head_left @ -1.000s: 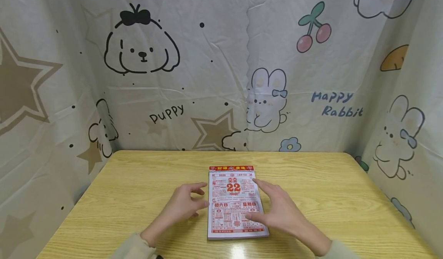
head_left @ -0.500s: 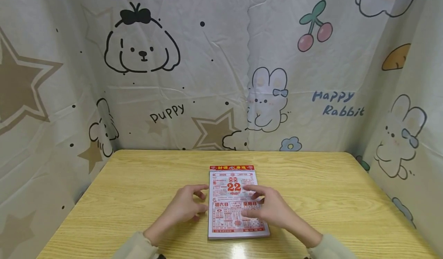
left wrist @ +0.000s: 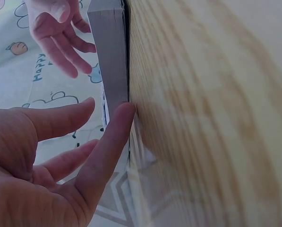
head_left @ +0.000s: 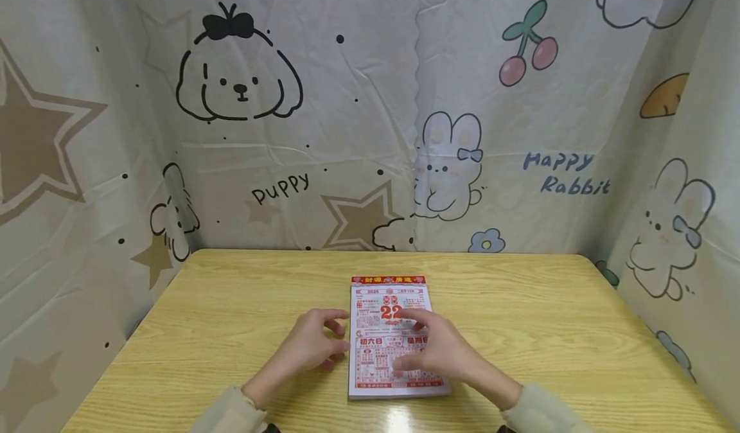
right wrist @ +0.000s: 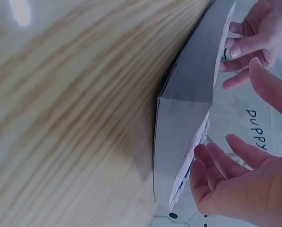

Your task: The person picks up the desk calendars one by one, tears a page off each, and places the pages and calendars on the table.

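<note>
A thick tear-off calendar pad point(head_left: 378, 365) with a red "22" on its top page lies flat on the wooden table point(head_left: 231, 304). My left hand point(head_left: 332, 335) rests on the table beside the pad's left edge; in the left wrist view one fingertip point(left wrist: 124, 111) touches the pad's grey side point(left wrist: 113, 56). My right hand point(head_left: 407, 340) lies over the pad's middle, its loosely bent fingers on the top page. In the right wrist view the right hand's fingers point(right wrist: 209, 158) sit on the top sheet near a corner of the pad point(right wrist: 188, 94). Neither hand holds anything.
A cartoon-print cloth point(head_left: 347, 131) with a puppy, rabbits and stars closes in the table at the back and on both sides. Bare wood point(head_left: 549, 317) runs left and right of the pad.
My right hand has slid left from the pad's right edge onto its middle, its fingers bending inward. The left hand and the pad have stayed put.
</note>
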Demonstrator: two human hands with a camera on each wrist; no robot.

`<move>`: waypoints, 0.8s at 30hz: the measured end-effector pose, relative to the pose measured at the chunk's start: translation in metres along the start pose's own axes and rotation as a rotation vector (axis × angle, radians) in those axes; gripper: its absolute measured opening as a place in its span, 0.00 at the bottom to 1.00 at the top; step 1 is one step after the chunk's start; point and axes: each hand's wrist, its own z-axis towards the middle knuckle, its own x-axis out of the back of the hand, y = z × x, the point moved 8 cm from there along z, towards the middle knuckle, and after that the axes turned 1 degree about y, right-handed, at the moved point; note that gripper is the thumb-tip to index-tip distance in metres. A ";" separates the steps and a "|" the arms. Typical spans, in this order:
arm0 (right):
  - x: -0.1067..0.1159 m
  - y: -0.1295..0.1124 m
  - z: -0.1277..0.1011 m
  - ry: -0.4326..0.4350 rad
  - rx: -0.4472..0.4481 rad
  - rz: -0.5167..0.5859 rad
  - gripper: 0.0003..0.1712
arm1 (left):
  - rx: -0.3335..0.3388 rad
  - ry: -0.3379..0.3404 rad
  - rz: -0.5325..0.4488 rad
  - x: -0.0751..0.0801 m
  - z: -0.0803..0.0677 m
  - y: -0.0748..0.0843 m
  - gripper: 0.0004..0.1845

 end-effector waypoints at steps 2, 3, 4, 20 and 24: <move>-0.003 -0.002 0.001 -0.006 0.027 -0.008 0.48 | 0.000 -0.001 -0.007 0.000 0.001 0.000 0.33; -0.005 -0.003 0.001 -0.012 0.035 -0.007 0.47 | 0.003 -0.003 -0.010 0.000 0.001 -0.001 0.32; -0.007 -0.003 0.002 -0.017 0.038 -0.004 0.46 | 0.003 -0.005 -0.012 0.000 0.001 -0.001 0.32; -0.022 0.003 0.005 -0.004 0.034 -0.146 0.56 | -0.004 -0.017 -0.008 -0.001 0.001 0.001 0.30; -0.023 0.001 0.004 0.013 0.014 -0.153 0.57 | -0.009 -0.013 -0.010 -0.002 0.002 0.001 0.31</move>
